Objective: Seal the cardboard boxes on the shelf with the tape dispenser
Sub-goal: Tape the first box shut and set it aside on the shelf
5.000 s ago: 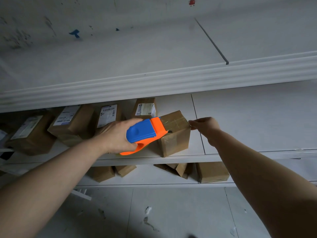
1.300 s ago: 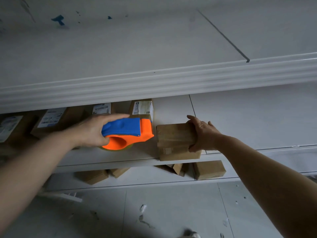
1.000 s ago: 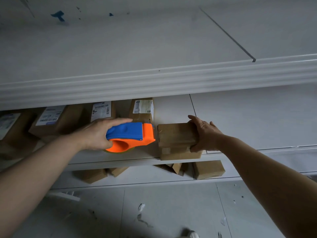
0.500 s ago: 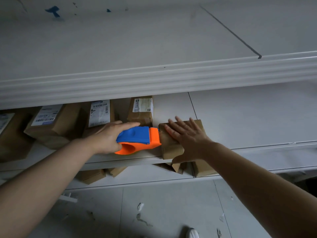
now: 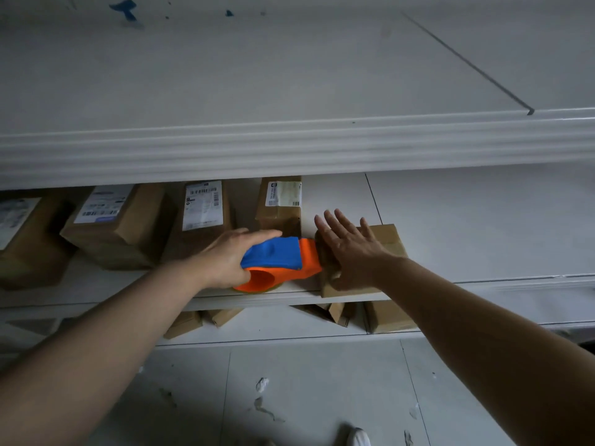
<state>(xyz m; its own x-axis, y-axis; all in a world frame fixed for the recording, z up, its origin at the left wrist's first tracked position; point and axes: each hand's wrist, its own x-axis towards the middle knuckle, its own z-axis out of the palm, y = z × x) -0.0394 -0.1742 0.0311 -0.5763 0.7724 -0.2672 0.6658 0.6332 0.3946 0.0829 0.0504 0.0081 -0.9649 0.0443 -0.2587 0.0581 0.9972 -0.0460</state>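
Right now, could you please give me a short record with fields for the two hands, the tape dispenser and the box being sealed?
left hand: grips the tape dispenser by its blue handle
right hand: fingers spread, palm on the box
tape dispenser: orange nose against the box's left end
box: lying at the front edge of the middle shelf
labelled boxes: behind, further left on the same shelf
lower boxes: on the shelf beneath
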